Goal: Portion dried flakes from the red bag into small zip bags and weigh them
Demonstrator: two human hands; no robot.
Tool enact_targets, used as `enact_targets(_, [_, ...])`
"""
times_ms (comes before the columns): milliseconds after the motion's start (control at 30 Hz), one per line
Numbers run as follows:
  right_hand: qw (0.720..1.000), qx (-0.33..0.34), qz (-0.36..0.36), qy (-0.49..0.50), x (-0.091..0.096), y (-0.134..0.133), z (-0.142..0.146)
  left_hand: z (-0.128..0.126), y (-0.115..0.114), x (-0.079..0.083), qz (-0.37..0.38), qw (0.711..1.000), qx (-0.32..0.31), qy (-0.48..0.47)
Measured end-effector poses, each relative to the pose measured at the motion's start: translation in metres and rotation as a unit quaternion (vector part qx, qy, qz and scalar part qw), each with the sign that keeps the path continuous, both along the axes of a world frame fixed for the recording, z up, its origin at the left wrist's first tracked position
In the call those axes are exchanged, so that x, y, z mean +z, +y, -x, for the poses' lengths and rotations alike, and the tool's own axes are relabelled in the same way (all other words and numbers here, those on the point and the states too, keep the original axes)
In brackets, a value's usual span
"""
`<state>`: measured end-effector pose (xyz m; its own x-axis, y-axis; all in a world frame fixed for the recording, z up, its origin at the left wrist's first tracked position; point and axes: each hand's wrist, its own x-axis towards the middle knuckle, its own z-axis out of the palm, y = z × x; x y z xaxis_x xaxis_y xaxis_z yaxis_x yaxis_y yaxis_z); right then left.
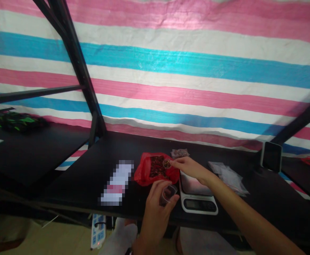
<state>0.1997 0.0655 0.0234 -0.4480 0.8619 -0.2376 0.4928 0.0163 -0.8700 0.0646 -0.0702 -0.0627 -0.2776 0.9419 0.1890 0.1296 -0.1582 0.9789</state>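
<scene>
My left hand is shut around a small clear plastic cup above the near edge of the black table. My right hand reaches over a white digital kitchen scale, its fingertips pinching a small round container with dark contents. That container sits just over an open red plastic bag, which holds dark brown pieces. The scale's steel pan lies partly under my right hand and wrist.
A small packet lies behind the bag, clear plastic bags lie right of the scale, and a blurred white package lies to the left. A phone stands at the back right. Black metal frame bars rise before a striped tarp.
</scene>
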Motion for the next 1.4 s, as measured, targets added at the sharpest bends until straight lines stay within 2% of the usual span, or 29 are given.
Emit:
enact_targets(133, [0.998,-0.02,-0.032,0.054,0.014,-0.017,-0.017,-0.003,0.018,0.013,0.027,0.999,-0.009,-0.036])
enact_targets(267, [0.993,-0.051,-0.074,0.078,0.02,-0.025,-0.026,-0.014,0.047,0.023,0.029,0.999,-0.023,-0.011])
enact_targets(433, [0.986,-0.104,-0.08,0.104,0.01,-0.017,-0.023,-0.016,0.079,0.02,0.015,1.0,0.006,0.013])
enact_targets(633, [0.985,-0.126,-0.066,0.093,-0.002,-0.003,-0.02,-0.001,0.101,0.014,-0.016,0.997,0.055,0.051])
enact_targets(867, [0.986,-0.106,-0.063,0.109,-0.008,0.0,-0.017,-0.001,0.104,0.012,-0.022,0.997,0.045,0.065])
enact_targets(967, [0.982,-0.126,-0.118,0.074,-0.01,-0.002,-0.013,-0.003,0.103,0.014,-0.017,0.997,0.044,0.065])
enact_targets(1167, [0.955,-0.156,-0.251,-0.037,-0.006,-0.018,0.002,-0.004,0.101,0.016,-0.008,0.999,0.023,0.027])
enact_targets(1300, [0.948,-0.152,-0.266,-0.082,-0.006,-0.03,0.013,-0.004,0.102,0.011,-0.014,1.0,0.015,-0.002])
enact_targets(1400, [0.947,-0.157,-0.274,-0.062,-0.01,-0.033,0.016,-0.004,0.104,0.01,-0.014,0.999,0.026,-0.011])
